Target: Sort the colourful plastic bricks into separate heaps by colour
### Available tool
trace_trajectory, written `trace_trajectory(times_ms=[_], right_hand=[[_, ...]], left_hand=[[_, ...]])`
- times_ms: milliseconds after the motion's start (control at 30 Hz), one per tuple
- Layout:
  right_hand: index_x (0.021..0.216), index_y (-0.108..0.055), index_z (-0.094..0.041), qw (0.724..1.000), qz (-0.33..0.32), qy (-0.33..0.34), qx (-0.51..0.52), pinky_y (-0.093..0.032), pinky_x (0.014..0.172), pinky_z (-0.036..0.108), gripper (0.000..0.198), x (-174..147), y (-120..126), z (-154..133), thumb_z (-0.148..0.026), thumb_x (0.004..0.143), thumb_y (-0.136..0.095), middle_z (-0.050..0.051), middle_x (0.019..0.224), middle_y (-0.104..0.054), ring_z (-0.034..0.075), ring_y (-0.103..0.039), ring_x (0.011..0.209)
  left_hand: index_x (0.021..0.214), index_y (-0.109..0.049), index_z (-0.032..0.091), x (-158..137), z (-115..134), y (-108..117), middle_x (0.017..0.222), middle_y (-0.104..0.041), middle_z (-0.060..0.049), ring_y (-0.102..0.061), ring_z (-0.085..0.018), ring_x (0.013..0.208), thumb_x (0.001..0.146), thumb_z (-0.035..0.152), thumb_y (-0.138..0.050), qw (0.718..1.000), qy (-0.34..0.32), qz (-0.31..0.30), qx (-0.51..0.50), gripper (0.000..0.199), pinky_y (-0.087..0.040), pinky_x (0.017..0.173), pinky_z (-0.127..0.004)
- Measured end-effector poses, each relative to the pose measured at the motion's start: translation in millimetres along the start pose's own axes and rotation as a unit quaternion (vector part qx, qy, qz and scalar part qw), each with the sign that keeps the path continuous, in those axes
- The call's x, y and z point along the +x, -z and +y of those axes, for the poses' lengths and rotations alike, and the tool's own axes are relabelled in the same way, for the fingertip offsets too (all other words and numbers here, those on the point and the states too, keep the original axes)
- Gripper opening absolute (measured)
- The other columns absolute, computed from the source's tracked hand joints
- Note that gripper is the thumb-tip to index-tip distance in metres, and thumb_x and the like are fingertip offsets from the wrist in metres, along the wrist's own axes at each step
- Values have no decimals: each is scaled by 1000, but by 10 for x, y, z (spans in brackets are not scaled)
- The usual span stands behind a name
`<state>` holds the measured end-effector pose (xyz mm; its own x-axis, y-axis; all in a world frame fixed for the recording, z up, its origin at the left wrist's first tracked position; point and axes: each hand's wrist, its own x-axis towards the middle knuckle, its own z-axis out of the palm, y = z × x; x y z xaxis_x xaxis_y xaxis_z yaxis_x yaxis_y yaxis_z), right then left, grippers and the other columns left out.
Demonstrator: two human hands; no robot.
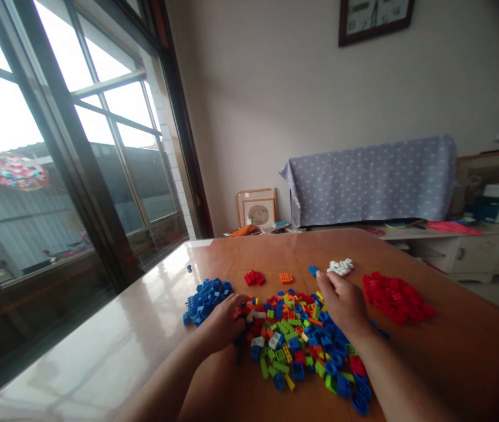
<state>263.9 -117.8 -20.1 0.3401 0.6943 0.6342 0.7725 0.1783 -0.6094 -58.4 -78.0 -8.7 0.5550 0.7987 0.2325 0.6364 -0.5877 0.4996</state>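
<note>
A mixed pile of toy building bricks (pixel 291 337) in blue, green, red, orange, yellow and white lies before me on the table. My left hand (pixel 225 321) reaches over the pile's left edge, fingers stretched forward and apart from the thumb; their tips are partly hidden among bricks. Just left of it sits a heap of blue bricks (pixel 207 300). My right hand (pixel 343 302) is above the pile's right side, fingers curled in and thumb pointing forward; what it holds, if anything, is hidden. Past its thumb tip is a small blue brick (pixel 312 270), with white bricks (pixel 340 267) beyond the knuckles.
Red bricks (pixel 254 277) and orange bricks (pixel 285 278) form small groups behind the pile. A heap of translucent red bricks (pixel 396 298) lies to the right. One small blue piece (pixel 189 267) sits far left on the glossy wooden table (pixel 143 346). Windows stand at the left.
</note>
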Motion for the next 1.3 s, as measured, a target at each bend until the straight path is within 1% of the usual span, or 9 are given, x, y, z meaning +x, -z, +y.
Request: trace_trajectory(times_ms=[100,233,333,467,633,767,1000,1167,1300], right_hand=[[65,-42,-22,1000,-1,0,2,-25,55,27,45,0,7,-4,-50,99,-45,-3,56,-46,14,-42,57],[65,-42,-22,1000,-1,0,7,-25,55,27,44,-3,9,-4,-50,100,-45,-3,56,-46,13,-42,57],[65,-42,-22,1000,-1,0,12,-26,55,27,44,-7,4,3,-50,100,-45,-3,56,-46,13,-42,57],[65,-43,-22,1000,0,-2,10,-26,55,27,44,-7,0,12,-51,99,-45,-3,56,-47,14,-42,57],[66,-44,-23,1000,0,-3,10,-26,55,27,44,0,-8,19,-51,99,-45,-3,57,-47,14,-43,57],[66,-45,-23,1000,-1,1,16,-27,56,27,44,0,-16,25,-51,100,-45,-3,58,-48,14,-44,58],[66,-45,-23,1000,1,-1,11,-27,55,27,43,-2,-11,17,-50,100,-45,-3,57,-48,14,-44,58],[66,-44,-23,1000,8,2,14,-27,55,26,43,9,-17,17,-50,100,-45,-3,57,-48,14,-44,58],[66,-44,-23,1000,14,2,21,-28,55,26,43,9,-19,16,-49,100,-45,-3,57,-47,14,-43,57]], left_hand=[[125,-61,22,2,-64,-19,126,-63,-7,-61,-21,116,75,4,-52,1000,7,19,12,54,-47,101,-31],[114,-65,20,37,-107,-45,115,-65,-8,-64,-20,102,78,7,-53,998,25,39,32,40,-49,90,-29],[106,-66,20,82,-83,-49,107,-66,-6,-63,-19,94,77,7,-53,998,22,35,44,35,-49,83,-27],[96,-68,19,138,-33,-52,99,-66,-4,-62,-17,89,74,3,-51,999,0,23,38,32,-47,80,-25],[101,-66,19,164,-35,-80,101,-68,-4,-62,-16,89,75,4,-52,999,4,43,-5,32,-48,78,-24],[106,-68,20,160,-44,-102,106,-70,-5,-64,-18,93,75,5,-53,999,6,31,-29,37,-48,80,-25],[100,-68,19,272,63,-94,100,-71,-6,-64,-18,89,85,20,-57,994,31,54,-93,19,-48,76,-26],[94,-66,15,479,133,-135,88,-70,-6,-63,-18,80,85,33,-63,974,65,67,-207,20,-47,69,-26],[95,-66,14,673,157,-190,90,-71,-7,-64,-15,78,86,24,-57,952,88,74,-284,16,-49,69,-25]])
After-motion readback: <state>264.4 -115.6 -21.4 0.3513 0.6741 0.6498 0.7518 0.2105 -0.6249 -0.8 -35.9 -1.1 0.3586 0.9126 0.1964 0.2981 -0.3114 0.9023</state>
